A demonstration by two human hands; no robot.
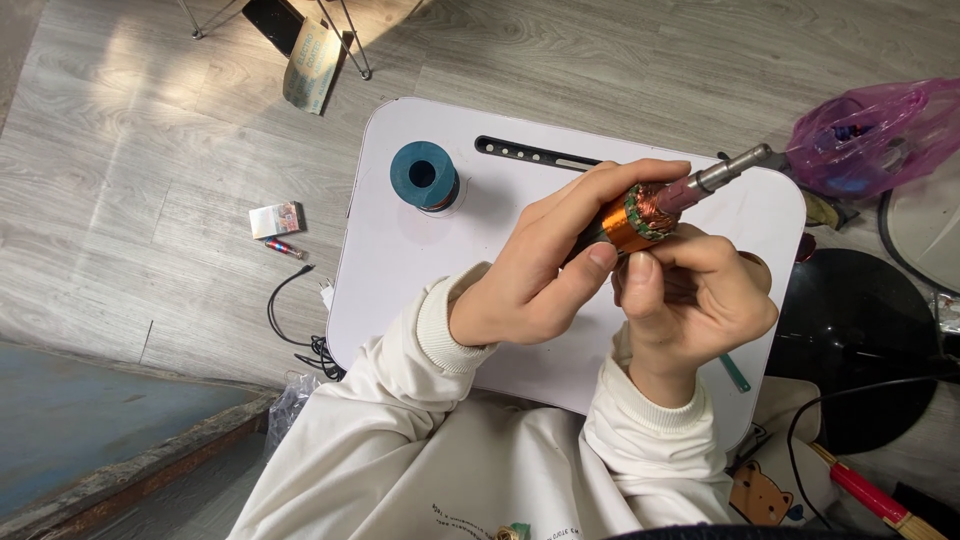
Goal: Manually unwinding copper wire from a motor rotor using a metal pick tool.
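Upper left of the white surface (400, 260): teal wire spool (424, 176), standing alone. At centre, left hand (530, 270) wrapped around the motor armature (645, 212), fingers closed on its body. Long axis rising toward upper right, steel shaft end free. Right hand (695, 290) just below, fingers pinched at the copper windings. Far right: pink plastic bag (880, 135), contents unclear.
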